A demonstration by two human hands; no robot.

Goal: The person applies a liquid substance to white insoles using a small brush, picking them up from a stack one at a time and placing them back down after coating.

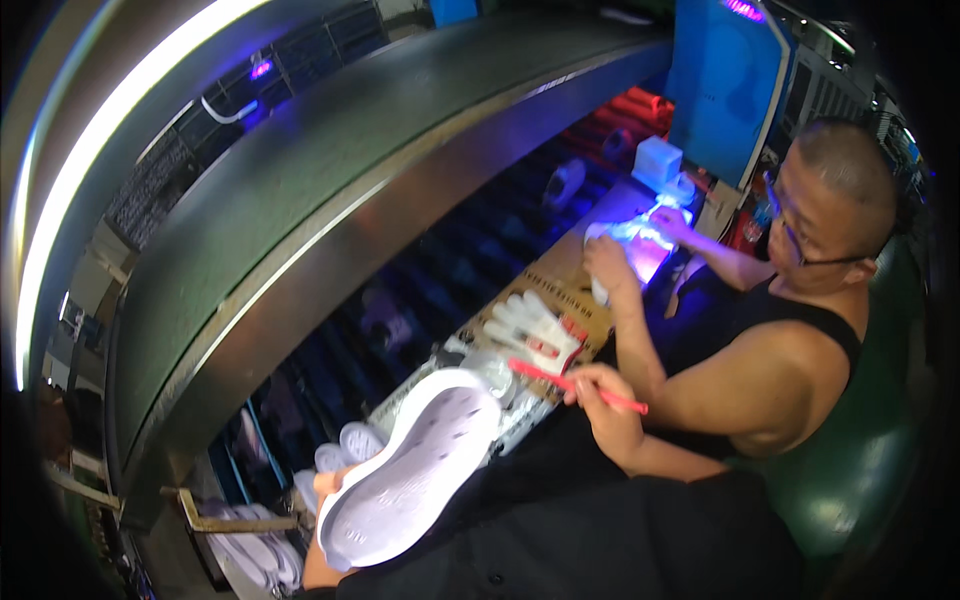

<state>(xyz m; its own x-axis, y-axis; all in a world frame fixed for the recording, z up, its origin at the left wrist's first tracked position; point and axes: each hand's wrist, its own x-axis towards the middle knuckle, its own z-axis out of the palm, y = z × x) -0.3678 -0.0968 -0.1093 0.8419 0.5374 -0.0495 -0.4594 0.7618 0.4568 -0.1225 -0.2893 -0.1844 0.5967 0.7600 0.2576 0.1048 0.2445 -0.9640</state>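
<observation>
My left hand (326, 487) grips a large white shoe sole (410, 480) by its left edge, mostly hidden behind it. The sole is tilted, its hollow inner side facing up, with small dark marks in the forefoot. My right hand (608, 410) is closed around a slim red brush handle (625, 402). The handle's far end points left over a small clear dish (490, 375) just beyond the sole's toe; its bristles cannot be made out. A white work glove (530, 328) with red patches lies on cardboard behind the dish.
A co-worker (770, 340) sits at my right, both hands on a piece under bright blue-violet light (645, 245). A green conveyor belt (300, 170) runs overhead along the left. More pale soles (255, 545) are stacked at lower left. Cardboard (560, 280) covers part of the bench.
</observation>
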